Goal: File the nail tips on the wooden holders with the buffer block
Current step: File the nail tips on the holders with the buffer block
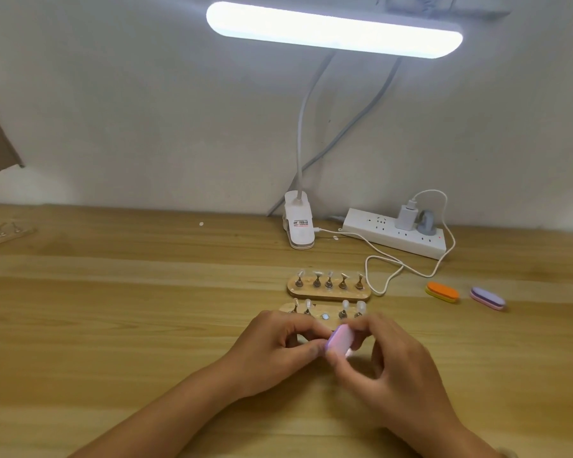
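Right grip [387,355] clamped on pink buffer block [339,338], just nearside of front wooden holder [316,313], tabletop middle. Left grip [278,342] curled at block's end; contents hidden, cannot tell. Best: brace wrists, short light strokes.

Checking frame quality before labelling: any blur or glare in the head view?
Head view: lamp bar blown out to white; right hand and pink buffer block motion-blurred; left hand sharper; table far edge curves from the wide lens.
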